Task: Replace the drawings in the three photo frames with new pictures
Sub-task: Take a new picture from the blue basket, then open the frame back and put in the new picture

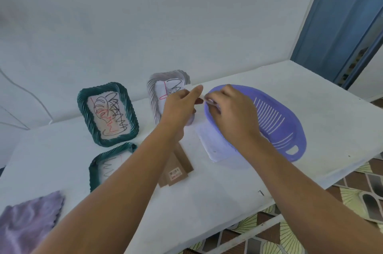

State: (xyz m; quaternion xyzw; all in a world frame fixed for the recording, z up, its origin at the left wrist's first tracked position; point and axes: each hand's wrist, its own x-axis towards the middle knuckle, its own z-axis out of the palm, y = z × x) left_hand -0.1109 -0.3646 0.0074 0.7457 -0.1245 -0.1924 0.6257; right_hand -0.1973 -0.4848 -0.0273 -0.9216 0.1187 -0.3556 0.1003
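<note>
A small white sheet (191, 89) is pinched by the left hand (182, 104) and right hand (230, 110) above the purple basket (275, 121) (grey frame (153, 92) at nine o'clock); frame insertion seems next.

Your two arms are bare from the bottom edge of the view up to the fingers, with no sleeve showing on either. Your left hand (179, 102) and right hand (230, 108) wear no gloves. The fingernails that show on your right hand look short and pale.
</note>
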